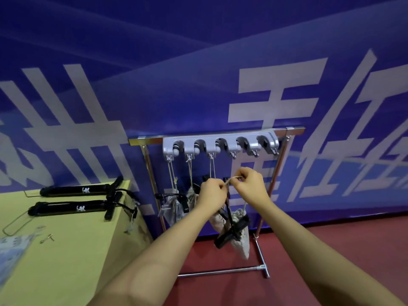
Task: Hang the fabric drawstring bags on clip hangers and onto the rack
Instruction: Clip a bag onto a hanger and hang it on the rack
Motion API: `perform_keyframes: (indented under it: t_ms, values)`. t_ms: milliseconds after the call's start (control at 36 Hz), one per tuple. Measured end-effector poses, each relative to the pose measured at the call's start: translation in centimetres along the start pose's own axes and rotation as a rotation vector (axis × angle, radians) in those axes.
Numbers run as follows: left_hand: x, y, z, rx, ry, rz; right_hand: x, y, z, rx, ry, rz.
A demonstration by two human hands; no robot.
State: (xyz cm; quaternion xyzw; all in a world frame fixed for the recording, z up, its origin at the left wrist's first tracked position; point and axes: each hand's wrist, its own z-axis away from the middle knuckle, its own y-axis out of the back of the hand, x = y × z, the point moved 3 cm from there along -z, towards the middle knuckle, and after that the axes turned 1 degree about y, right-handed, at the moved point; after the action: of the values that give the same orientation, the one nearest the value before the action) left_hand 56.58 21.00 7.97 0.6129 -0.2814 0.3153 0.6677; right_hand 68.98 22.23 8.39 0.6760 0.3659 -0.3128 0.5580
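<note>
A blue banner [198, 62] with large pale characters fills the far wall, above a dark red floor [331, 250]. On the left stands a yellow-green bench [72, 250]; two black clip hangers [75, 191] [72, 208] lie flat on its far part, one just nearer than the other, and a patterned piece of fabric [11, 250] rests at its near left edge.

To the right of the bench stands the metal rack [216, 134], its top bar carrying a grey holder strip [220, 144] with five round slots and small hooks below. From the three left hooks, drawstrings run down to pale fabric bags: one bag [174, 208] hangs with a black hanger clipped across it, and a second [191, 195] is just beside it, partly hidden behind my left wrist.

Both my arms reach toward the rack. My left hand [213, 193] has its fingers curled, pinching one end of a beige drawstring [231, 179]; my right hand [250, 184] pinches the other end between thumb and fingers, the cord stretched short between the two, below the fourth hook. Beneath my hands dangles a patterned drawstring bag [240, 235], with a black clip hanger [231, 230] tilted steeply across it, well above the floor and in front of the rack's right leg.
</note>
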Motion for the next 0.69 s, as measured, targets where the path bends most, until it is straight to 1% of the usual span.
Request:
perform_keyframes:
  t_ms: [111,194,278,389,528,583,639,694]
  values:
    - [0.3,-0.8,-2.3,-0.082,0.032,0.014,1.3,0.8,-2.0,-0.021,-0.038,0.061]
    - [0.3,-1.7,-3.4,-0.109,0.053,0.066,2.1,1.3,-3.0,-0.027,-0.061,0.083]
    - [0.8,-2.1,-5.1,-0.072,0.037,0.076,2.9,1.5,-4.5,-0.029,-0.085,0.076]
    - [1.0,-2.3,-7.4,0.022,0.046,0.150,3.5,0.9,-6.9,-0.012,-0.051,0.074]
    - [0.3,-2.5,-11.1,0.067,0.041,0.144,4.1,-0.4,-9.8,0.075,-0.021,0.078]
    - [-0.3,-2.7,-13.0,0.091,0.043,0.172,5.2,-0.6,-10.6,0.141,-0.087,0.052]
    - [-0.9,-3.3,-15.4,0.075,0.025,0.142,6.5,-0.8,-11.2,0.164,-0.150,0.035]
    - [-0.4,-3.3,-16.0,0.015,0.002,0.072,7.5,-1.2,-11.4,0.145,-0.134,0.038]
